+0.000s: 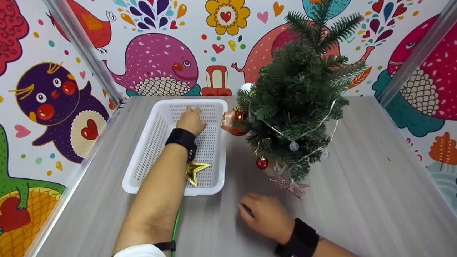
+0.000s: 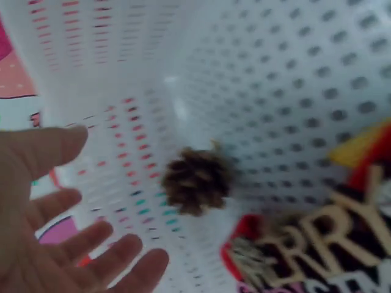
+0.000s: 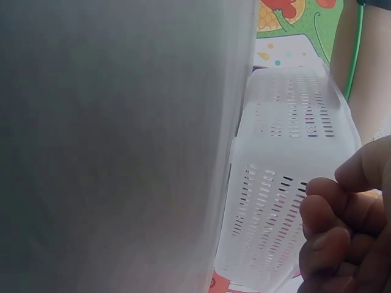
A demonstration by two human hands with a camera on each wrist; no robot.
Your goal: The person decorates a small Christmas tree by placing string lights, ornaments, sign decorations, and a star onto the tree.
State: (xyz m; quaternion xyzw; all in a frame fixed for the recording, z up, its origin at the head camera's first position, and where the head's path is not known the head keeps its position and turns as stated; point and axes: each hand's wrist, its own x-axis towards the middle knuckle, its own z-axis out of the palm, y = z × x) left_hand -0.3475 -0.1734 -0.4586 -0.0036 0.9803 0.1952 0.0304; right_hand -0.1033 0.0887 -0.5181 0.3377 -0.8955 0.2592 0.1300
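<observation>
Presently left hand (image 1: pixel 191 121) spread wide, empty, in basket (image 1: pixel 224 157); pine cone (image 2: pixel 197 181) there near lettered ornament (image 2: pixel 305 247). Right hand (image 1: pixel 266 216) loosely curled, empty. Risk — hasty grab could snag lettered ornament or roll pine cone away.

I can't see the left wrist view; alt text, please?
The left hand, fingers spread and holding nothing, is inside a white perforated basket, apart from a brown pinecone near a corner. A decoration with wooden letters, "ERRY" readable, shows at lower right.

White basket (image 1: pixel 207 191), gold star (image 1: pixel 194 172), brown pinecone (image 2: pixel 197 181), green tree (image 1: pixel 296 85), white-speckled pink whale (image 1: pixel 159 59)
</observation>
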